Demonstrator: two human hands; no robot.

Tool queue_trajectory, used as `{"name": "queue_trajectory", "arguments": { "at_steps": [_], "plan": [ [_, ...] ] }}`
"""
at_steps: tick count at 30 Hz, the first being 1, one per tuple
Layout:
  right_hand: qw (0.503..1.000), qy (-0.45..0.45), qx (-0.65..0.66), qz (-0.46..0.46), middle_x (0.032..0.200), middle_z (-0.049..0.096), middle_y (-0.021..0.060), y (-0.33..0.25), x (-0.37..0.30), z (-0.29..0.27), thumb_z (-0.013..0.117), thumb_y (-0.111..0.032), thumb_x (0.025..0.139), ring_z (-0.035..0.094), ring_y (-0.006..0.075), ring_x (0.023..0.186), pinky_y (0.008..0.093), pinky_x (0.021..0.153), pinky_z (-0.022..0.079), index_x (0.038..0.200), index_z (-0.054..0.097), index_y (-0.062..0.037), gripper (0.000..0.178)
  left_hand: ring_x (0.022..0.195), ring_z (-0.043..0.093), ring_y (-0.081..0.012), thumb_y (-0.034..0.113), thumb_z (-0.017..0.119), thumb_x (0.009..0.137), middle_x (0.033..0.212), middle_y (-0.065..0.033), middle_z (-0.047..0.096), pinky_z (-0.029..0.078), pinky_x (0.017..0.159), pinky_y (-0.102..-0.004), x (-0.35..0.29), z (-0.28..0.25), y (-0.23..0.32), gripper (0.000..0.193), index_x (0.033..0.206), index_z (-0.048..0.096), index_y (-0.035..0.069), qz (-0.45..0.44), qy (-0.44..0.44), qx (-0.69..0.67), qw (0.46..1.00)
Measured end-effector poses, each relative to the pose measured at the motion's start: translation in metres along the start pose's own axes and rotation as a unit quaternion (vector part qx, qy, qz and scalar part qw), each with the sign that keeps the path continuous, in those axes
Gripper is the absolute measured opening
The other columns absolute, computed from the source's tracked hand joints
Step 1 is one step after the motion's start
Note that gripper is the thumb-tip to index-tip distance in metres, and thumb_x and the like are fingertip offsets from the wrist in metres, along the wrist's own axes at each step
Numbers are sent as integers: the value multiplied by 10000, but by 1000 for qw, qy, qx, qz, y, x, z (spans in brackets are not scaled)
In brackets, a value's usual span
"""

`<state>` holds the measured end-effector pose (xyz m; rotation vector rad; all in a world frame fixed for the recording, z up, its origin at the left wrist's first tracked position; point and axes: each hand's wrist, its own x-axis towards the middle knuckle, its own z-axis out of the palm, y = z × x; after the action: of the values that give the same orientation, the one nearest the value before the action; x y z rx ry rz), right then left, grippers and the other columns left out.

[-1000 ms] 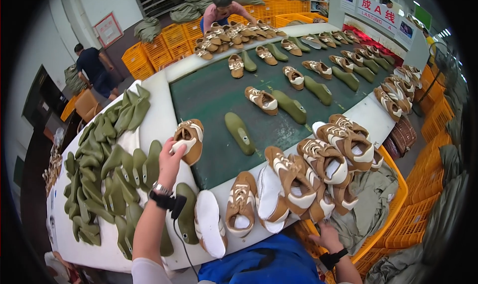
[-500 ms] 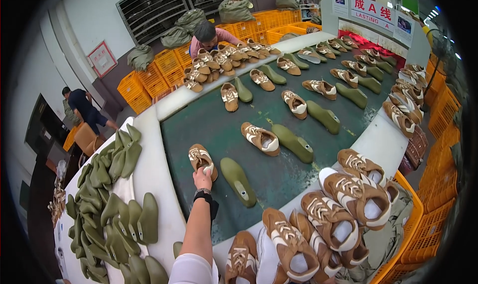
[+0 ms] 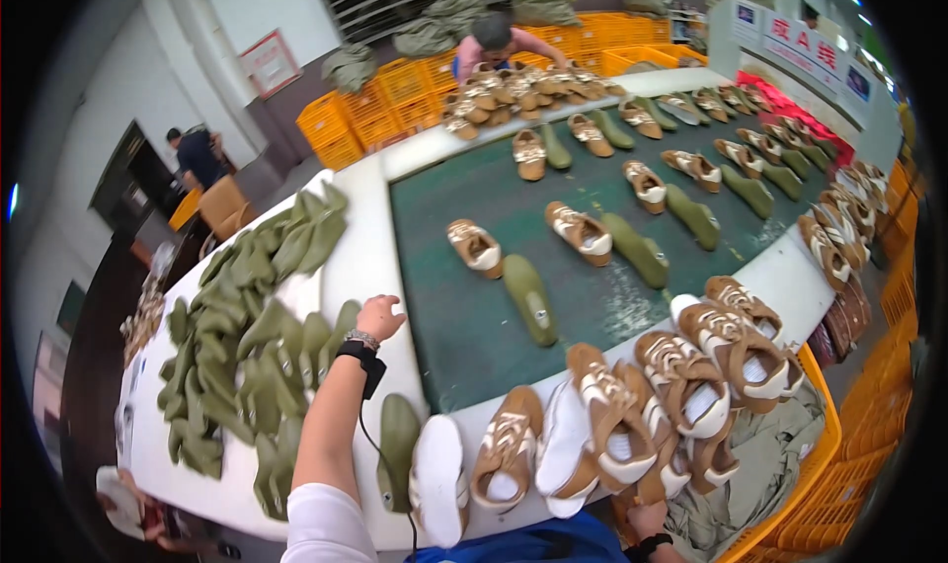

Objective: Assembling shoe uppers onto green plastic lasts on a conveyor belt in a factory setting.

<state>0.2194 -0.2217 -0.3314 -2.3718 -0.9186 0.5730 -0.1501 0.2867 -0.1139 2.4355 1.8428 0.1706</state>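
My left hand [image 3: 379, 318], with a bracelet and dark band on the wrist, hovers over the white table edge beside the green belt. Its fingers are partly stretched out and hold nothing visible. Near it lies a pile of olive-green shoe lasts [image 3: 232, 336]. A brown and white sneaker [image 3: 475, 246] sits on the belt to the right, with a green last [image 3: 530, 299] alongside. My right hand [image 3: 648, 520] is low at the front edge, under the row of sneakers [image 3: 617, 430]; its fingers are mostly hidden. One single last [image 3: 398, 449] lies by a sneaker [image 3: 509, 449] tipped upright.
Sneakers and lasts stand in pairs along the green belt [image 3: 464, 356]. A person in pink [image 3: 494, 44] bends over heaped sneakers [image 3: 513, 97] at the far side. An orange crate [image 3: 828, 420] holds grey cloth at the right. Another person [image 3: 197, 156] stands at the far left.
My left hand has let go of the sneaker on the belt and drawn back left toward the lasts. My right hand has come into view low down. The view has shifted.
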Motion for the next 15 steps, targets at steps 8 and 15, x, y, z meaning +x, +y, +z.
{"name": "queue_trajectory", "arguments": {
  "at_steps": [8,15],
  "plan": [
    [989,-34,-142,2,786,639,251,5,2,-7,684,-229,719,631,408,773,460,702,520,823,638,39,291,1032,596,-363,338,648,754,1090,-235,623,475,890,-429,-108,-22,-121,665,1309,446,32,-158,-58,2,986],
    [983,-62,-174,17,799,654,221,5,5,-5,673,-274,731,636,393,762,462,701,516,866,647,2,309,990,613,-369,275,633,753,1059,-245,629,494,855,-438,-95,-4,-106,773,1397,262,61,-162,-124,-5,979]
  ]
}}
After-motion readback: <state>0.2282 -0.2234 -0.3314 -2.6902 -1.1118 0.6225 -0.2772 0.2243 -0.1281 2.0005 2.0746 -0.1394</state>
